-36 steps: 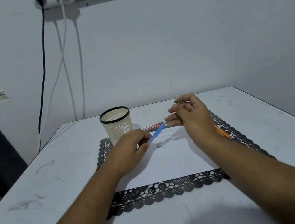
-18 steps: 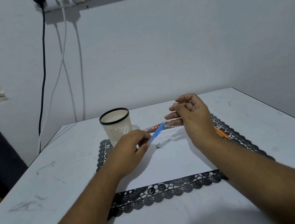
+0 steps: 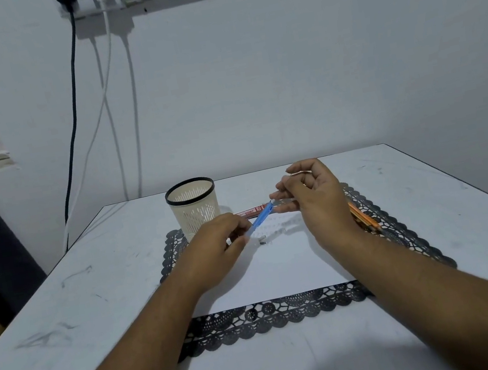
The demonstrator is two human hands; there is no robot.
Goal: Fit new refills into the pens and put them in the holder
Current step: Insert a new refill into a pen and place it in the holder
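Risk: while the refill was being fed into so narrow a bore, a slight tilt between the two hands would likely have bent it or let it slip out onto the mat.
Holder [image 3: 194, 207]: a cream slotted cup with a black rim stood upright at ten o'clock on the black lace mat [image 3: 267, 315], nothing visible inside.
Left hand [image 3: 218, 249]: its fingers pinched the lower end of the blue pen barrel [image 3: 260, 219].
Blue pen barrel: translucent, slim, it slanted up toward two o'clock, held above the white sheet [image 3: 282, 268].
Right hand [image 3: 315, 202]: its fingertips were pinched together at the barrel's upper end; the refill itself was too thin to make out.
Spare pens: a red pen [image 3: 250, 211] lay behind the hands; orange ones [image 3: 364, 219] lay at three o'clock.
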